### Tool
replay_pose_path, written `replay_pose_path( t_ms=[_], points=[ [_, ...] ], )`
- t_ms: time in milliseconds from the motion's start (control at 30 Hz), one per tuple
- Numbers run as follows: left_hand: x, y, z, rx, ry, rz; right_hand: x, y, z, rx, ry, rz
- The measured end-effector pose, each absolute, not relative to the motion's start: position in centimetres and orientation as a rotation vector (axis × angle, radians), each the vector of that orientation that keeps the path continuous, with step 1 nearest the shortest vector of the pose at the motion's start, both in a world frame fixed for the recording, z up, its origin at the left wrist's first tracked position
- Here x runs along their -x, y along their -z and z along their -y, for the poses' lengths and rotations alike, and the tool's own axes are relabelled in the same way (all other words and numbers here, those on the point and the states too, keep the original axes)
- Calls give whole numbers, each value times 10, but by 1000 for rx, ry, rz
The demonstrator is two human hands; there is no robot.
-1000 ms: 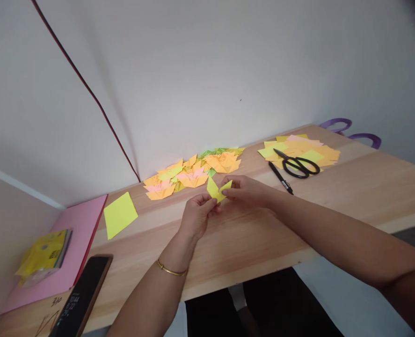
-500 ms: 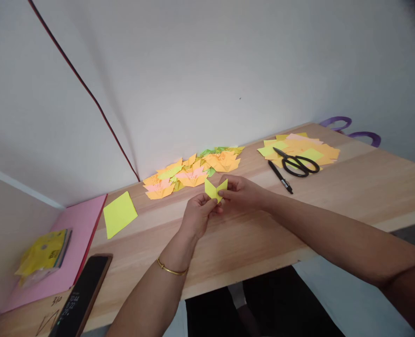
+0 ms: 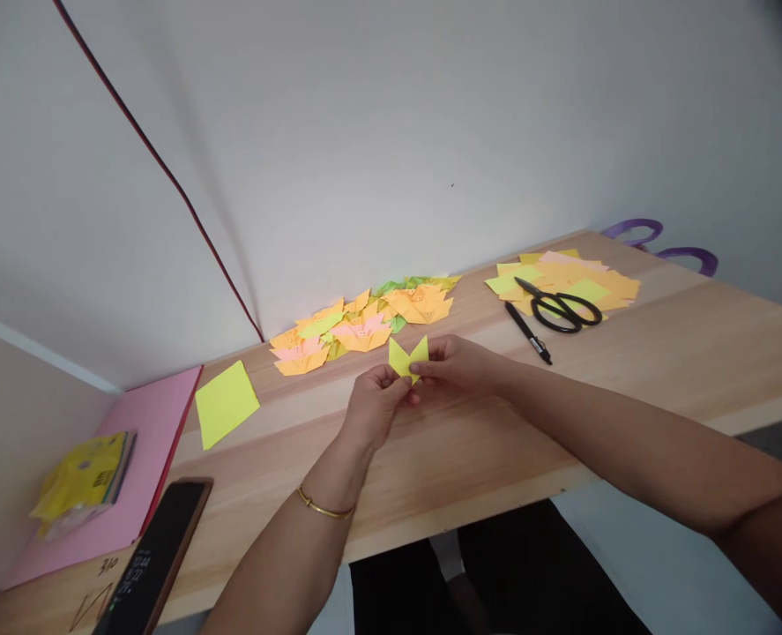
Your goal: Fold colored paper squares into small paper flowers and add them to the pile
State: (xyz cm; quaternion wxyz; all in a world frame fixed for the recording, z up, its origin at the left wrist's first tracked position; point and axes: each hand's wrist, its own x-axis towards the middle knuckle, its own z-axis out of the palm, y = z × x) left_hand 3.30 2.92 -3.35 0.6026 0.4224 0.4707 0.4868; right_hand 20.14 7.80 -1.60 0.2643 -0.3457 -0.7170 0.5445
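A small yellow folded paper (image 3: 401, 356) with two upright points is held in the air above the front half of the table. My left hand (image 3: 378, 394) pinches its lower left side, thumb in front. From the right, my right hand (image 3: 453, 363) grips its other side, also with the thumb on the front face. The fingers behind the paper are partly hidden. Just beyond the hands, several folded paper pieces (image 3: 362, 328) in orange, pink, yellow and green overlap along the wall, some with small dots drawn on them.
Black scissors (image 3: 555, 310) lie on loose coloured paper sheets (image 3: 619, 288) at the right, beside a black pen (image 3: 528, 333). On the left are a yellow paper stack (image 3: 227, 405), a pink folder (image 3: 156, 414), a yellow plastic packet (image 3: 85, 481) and a phone (image 3: 153, 551).
Both hands keep hold of the folded paper, which has turned slightly so its two points stand more upright. My right hand has shifted a little. The things on the table have stayed put.
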Motion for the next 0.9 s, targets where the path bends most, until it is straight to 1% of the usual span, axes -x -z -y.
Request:
replay_pose_path(
  t_ms=[400, 733, 900],
  points=[
    [-35, 31, -29, -976, -1146, -1085, -196, 10, -72, 932, -1416, 1925],
    [-34, 30, -29, -878, -1184, -1021, -197, 9, -73, 886, -1458, 1887],
    [-34, 33, -28, -1020, -1072, -1075, -196, 12, -73, 955, -1423, 1810]
  ],
)
